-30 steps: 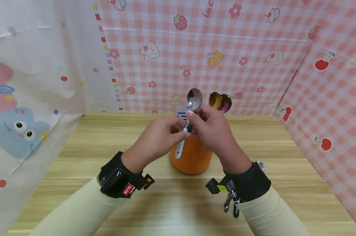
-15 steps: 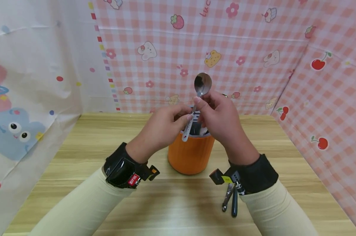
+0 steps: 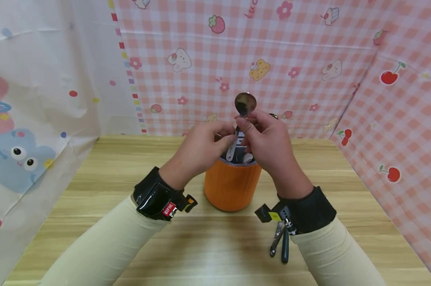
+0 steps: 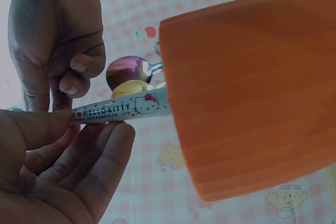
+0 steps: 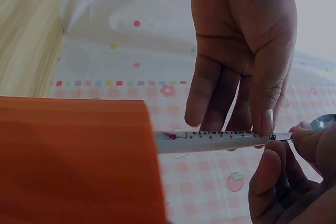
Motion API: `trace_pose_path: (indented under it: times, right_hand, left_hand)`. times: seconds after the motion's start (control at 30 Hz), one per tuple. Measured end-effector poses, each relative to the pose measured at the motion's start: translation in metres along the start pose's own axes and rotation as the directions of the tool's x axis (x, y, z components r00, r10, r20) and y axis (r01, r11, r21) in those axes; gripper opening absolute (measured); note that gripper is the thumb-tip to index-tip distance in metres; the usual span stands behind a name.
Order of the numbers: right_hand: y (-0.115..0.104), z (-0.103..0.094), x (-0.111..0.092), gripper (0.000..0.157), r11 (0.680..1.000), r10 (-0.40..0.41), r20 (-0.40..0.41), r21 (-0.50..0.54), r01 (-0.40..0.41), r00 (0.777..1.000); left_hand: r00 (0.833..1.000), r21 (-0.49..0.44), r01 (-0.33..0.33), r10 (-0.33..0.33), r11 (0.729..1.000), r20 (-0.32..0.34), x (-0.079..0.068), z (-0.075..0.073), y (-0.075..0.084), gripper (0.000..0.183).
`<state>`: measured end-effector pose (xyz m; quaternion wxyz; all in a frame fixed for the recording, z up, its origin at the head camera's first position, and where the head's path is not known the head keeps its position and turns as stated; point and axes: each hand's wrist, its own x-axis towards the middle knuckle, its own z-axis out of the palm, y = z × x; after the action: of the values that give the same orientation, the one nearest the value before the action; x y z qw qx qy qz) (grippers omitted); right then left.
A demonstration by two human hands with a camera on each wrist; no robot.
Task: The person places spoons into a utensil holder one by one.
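A metal spoon [image 3: 245, 103] with a white Hello Kitty handle [image 4: 118, 107] stands nearly upright, bowl up, over an orange utensil holder [image 3: 232, 186]. Thumb and fingers of my right hand [image 3: 272, 147] pinch its neck just below the bowl. My left hand [image 3: 201, 149] pinches the upper part of the handle, as the right wrist view also shows. The handle's lower end is at the holder's mouth, near the front rim; in both wrist views the orange wall [image 5: 79, 156] hides its tip.
Inside the holder is a grey slotted insert with other utensils. Gold and purple spoons [image 4: 128, 72] stick out at its far right. Two utensil handles [image 3: 285, 246] lie on the wooden table by my right wrist. Patterned cloth walls [image 3: 186, 87] enclose the back and sides.
Both hands have risen and moved away from me, bringing the spoon from in front of the holder to over its mouth. In the last half second the handle's end has tipped farther back.
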<state>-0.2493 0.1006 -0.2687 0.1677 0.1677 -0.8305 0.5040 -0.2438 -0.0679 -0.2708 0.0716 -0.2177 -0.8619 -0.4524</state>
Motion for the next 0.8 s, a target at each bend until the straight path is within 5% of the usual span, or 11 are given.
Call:
trace_pose_path:
  times: [0.43,0.8]
  right_hand:
    - [0.016,0.012,-0.003,0.019,0.993,0.115,0.067,-0.008,-0.114,0.991]
    - [0.020,0.013,-0.006,0.025,0.990,0.140,0.077,0.025,-0.142,0.987]
  left_hand:
    - [0.997,0.067,0.066,-0.068,0.996,0.024,-0.002,0.005,-0.017,0.013]
    - [0.987,0.017,0.160,-0.159,0.987,-0.022,-0.010,0.001,-0.023,0.012]
